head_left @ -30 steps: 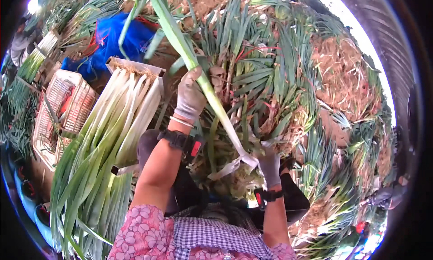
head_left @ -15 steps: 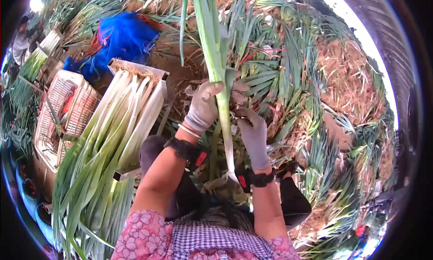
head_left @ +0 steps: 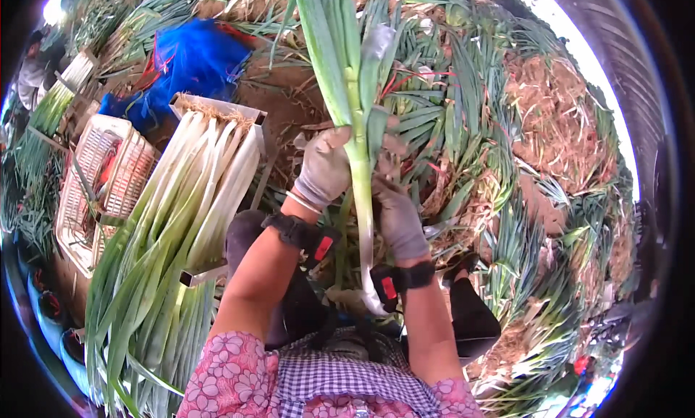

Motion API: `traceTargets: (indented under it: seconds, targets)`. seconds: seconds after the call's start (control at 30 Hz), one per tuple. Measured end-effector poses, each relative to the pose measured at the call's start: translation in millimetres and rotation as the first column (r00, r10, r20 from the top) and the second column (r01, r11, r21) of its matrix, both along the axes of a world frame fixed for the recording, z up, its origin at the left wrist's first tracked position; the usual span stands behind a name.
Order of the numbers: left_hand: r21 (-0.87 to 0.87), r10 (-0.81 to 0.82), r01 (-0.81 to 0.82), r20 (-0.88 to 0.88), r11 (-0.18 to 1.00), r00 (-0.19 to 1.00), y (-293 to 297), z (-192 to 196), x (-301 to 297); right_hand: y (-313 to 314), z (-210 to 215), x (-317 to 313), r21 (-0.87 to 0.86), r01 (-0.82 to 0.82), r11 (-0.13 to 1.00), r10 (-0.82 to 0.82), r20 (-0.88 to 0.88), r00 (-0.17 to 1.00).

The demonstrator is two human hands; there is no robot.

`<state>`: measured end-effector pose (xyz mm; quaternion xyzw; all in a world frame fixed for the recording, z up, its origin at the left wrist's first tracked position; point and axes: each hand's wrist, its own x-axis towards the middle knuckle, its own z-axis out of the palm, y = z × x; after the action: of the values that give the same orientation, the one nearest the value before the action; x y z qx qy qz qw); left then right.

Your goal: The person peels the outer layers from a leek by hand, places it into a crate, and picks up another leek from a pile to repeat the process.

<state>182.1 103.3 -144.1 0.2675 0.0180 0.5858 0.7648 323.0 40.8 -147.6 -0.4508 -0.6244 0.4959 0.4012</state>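
A long leek (head_left: 358,153) stands nearly upright before me, its green leaves up and its white root end down by my right wrist. My left hand (head_left: 323,166), in a pale, soiled glove, is closed round the shaft where the leaves fan out. Lower down, my gloved right hand (head_left: 399,219) has its fingers closed against the right side of the shaft, beside a loose dark leaf; its fingertips are partly hidden. On my left, a thick bundle of leeks (head_left: 210,157) lies in a metal frame (head_left: 259,117), roots at the far end.
A cream plastic basket (head_left: 94,179) stands left of the bundle. Blue netting (head_left: 199,56) lies beyond it. Cut leek leaves (head_left: 463,114) and dry straw-like trimmings (head_left: 561,121) cover the ground to the right. Another person (head_left: 32,74) is at the far left.
My right hand has moved slightly left, and its fingers now press closer to the leek shaft. The leek's root end sits a little lower. My left hand keeps its grip.
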Motion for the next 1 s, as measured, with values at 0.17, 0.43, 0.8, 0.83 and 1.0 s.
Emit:
traceTargets:
  seconds: [0.17,0.43,0.8,0.83,1.0]
  targets:
    - [0.1,-0.143,0.142,0.002,0.985,0.99,11,-13,-17,-56,-108,26,-0.663,-0.465,0.586,0.346,-0.314,0.884]
    - [-0.073,0.375,-0.418,-0.325,0.905,0.868,10,-3,-36,-77,-99,95,-0.375,0.218,0.901,-0.15,0.202,0.968]
    - [-0.217,0.185,-0.291,-0.406,0.932,0.895,4,-36,-3,-49,-21,33,-0.174,0.164,0.971,-0.132,0.181,0.975]
    - [-0.284,0.168,-0.26,-0.309,0.923,0.936,3,-45,4,-42,-13,27,-0.147,0.139,0.979,-0.102,0.235,0.967]
    - [-0.473,0.165,-0.242,-0.199,0.847,0.966,17,-59,9,-62,-23,38,0.231,0.274,0.934,-0.325,0.226,0.918]
